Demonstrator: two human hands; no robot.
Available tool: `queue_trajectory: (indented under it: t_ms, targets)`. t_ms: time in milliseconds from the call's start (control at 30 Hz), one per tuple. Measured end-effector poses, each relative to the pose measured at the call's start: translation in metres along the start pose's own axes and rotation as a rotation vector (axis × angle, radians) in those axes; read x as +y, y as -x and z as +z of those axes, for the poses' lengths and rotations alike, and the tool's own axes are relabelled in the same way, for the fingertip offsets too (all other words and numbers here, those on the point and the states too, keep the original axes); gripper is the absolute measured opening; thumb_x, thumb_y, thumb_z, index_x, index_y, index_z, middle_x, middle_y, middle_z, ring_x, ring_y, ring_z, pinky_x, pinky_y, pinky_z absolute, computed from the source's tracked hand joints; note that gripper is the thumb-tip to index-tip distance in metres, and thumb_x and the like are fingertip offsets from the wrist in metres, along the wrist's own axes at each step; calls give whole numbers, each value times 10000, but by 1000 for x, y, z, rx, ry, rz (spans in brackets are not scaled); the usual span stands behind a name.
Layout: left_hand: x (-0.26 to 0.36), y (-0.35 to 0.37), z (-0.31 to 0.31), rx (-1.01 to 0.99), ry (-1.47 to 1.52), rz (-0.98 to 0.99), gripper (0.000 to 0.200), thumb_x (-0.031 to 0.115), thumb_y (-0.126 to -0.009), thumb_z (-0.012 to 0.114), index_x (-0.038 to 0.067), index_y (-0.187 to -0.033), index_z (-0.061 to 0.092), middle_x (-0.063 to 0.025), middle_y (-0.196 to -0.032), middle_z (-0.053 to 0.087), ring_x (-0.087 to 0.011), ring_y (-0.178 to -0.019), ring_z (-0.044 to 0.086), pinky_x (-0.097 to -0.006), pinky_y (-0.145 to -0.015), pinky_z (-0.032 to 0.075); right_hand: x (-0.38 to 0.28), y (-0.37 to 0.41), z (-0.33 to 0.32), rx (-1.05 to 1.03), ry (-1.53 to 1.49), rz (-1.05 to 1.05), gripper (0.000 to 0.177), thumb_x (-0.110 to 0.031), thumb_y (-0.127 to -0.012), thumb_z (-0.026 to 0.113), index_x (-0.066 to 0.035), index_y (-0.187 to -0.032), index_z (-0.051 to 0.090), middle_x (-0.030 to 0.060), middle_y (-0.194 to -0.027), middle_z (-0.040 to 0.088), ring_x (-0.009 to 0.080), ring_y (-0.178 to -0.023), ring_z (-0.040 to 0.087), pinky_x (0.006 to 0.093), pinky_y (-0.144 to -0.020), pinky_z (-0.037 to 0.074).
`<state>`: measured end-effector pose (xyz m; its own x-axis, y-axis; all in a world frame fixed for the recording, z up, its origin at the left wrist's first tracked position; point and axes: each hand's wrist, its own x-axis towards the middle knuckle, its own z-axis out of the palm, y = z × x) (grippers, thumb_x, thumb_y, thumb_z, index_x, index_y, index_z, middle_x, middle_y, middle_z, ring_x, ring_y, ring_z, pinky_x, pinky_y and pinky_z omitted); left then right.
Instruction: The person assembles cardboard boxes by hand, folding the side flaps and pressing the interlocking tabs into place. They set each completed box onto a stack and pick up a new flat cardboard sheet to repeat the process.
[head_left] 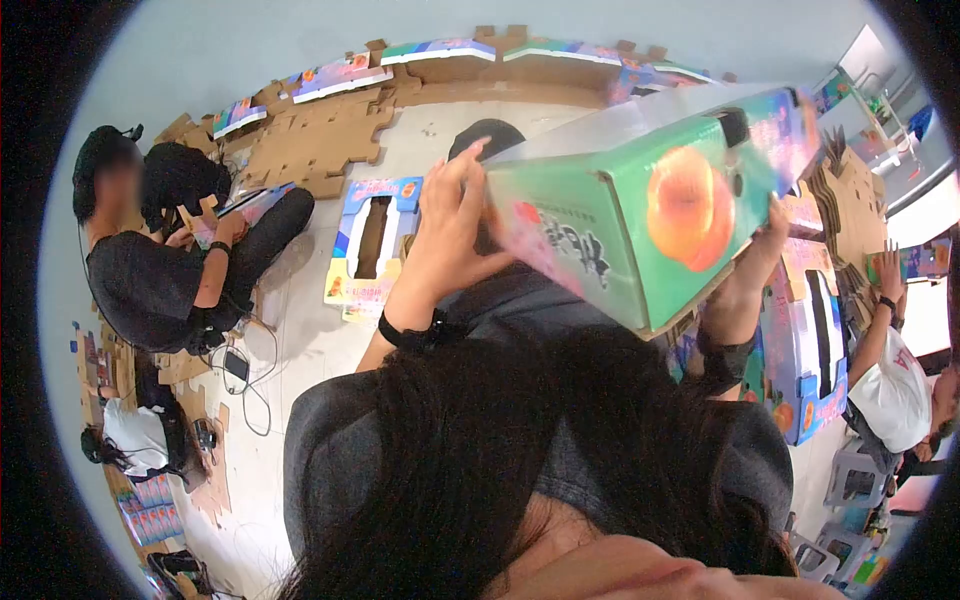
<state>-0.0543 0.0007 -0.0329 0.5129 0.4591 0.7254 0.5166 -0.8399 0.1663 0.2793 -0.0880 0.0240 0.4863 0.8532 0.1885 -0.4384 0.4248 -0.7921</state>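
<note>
A green and pink cardboard fruit box [625,245] with a peach picture is held up in front of me, tilted, with a handle cutout near its upper edge. My left hand [455,215] is at the box's left end, fingers stretched upward along it and thumb lower down. On the opposite side, my right hand [760,245] grips the box's right edge, its fingers partly hidden behind it. A flat blue and pink box [345,245] with a long slot lies on the floor left of my left hand. Another slotted box [808,340] stands right of my right hand.
Brown cardboard sheets [310,145] lie along the back wall with printed box pieces. A person in dark clothes [150,285] sits on the left handling a carton. A person in white [890,385] works on the right. A cable [265,385] trails across the floor.
</note>
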Motion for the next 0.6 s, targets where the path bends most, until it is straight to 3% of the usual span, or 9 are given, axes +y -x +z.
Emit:
queue_trajectory:
  t_ms: [133,233,333,400,500,600]
  targets:
    - [-4,3,-2,-28,102,-111,1374,417,-630,934,67,-1614,43,-244,-1603,262,-465,-1424,316,-571,-1174,250,-26,-20,1,3,68,-106,618,-417,-869,643,15,-1306,576,156,-1213,677,281,-1060,680,406,-940,546]
    - [-15,5,1,-65,107,-197,1324,431,-641,924,59,-1617,111,-227,-1595,292,-439,-1432,324,-559,-1182,241,-67,-65,-28,-221,230,-271,666,-314,-829,686,22,-1380,523,155,-1274,644,281,-1124,650,397,-975,522]
    - [-25,9,5,-72,53,-206,1291,427,-656,920,54,-1610,133,-211,-1596,314,-421,-1437,334,-538,-1183,250,-110,-88,14,-222,720,-607,785,-207,-803,758,-1,-1487,433,152,-1336,597,265,-1164,617,378,-1019,476]
    - [-29,11,11,-91,40,-232,1280,426,-659,924,47,-1601,144,-204,-1597,331,-413,-1448,333,-510,-1184,263,-124,-108,29,-280,1032,-706,890,-160,-789,804,-11,-1552,370,154,-1369,571,255,-1191,597,366,-1039,455]
    - [-34,12,18,-37,139,-261,1154,395,-705,893,50,-1589,236,-202,-1555,398,-407,-1414,387,-532,-1178,263,-127,-149,9,-325,1240,-815,974,-216,-780,851,-30,-1581,329,156,-1365,567,236,-1239,562,353,-1050,442]
    - [-41,13,21,-60,132,-284,1137,326,-717,897,40,-1589,226,-182,-1554,415,-403,-1434,365,-495,-1183,278,-144,-205,-51,-296,1660,-1014,915,-245,-721,861,-142,-1533,453,183,-1340,590,325,-1287,544,408,-1093,423]
